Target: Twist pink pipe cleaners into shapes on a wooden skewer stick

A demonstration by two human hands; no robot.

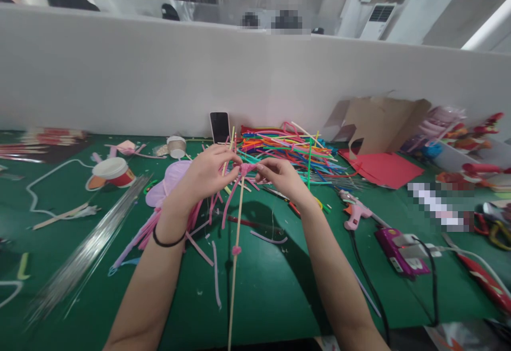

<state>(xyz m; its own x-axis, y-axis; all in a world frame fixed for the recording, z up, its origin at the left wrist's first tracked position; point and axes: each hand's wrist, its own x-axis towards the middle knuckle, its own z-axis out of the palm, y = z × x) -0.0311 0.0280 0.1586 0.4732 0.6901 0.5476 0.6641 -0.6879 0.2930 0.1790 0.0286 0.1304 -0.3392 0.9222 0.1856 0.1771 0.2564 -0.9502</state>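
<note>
A thin wooden stick [233,282] slants up from the front edge of the table, with a small pink fuzzy ball [236,250] partway along it. Around its upper end is a bent pink pipe cleaner [246,168]. My left hand [211,169] pinches this pipe cleaner from the left, thumb and forefinger closed on it. From the other side, my right hand [281,176] grips its right end between thumb and fingertips. Loose pink pipe cleaners [194,218] lie beneath my left hand, beside a lilac petal-shaped piece [175,175].
Behind my hands spreads a heap of coloured pipe cleaners [291,146]. A phone [220,126] leans on the grey partition [159,80]. At right lie a pink glue gun [355,210], its cable and a purple power strip [399,252]. Wires [91,244] and a paper cup [115,172] are at left.
</note>
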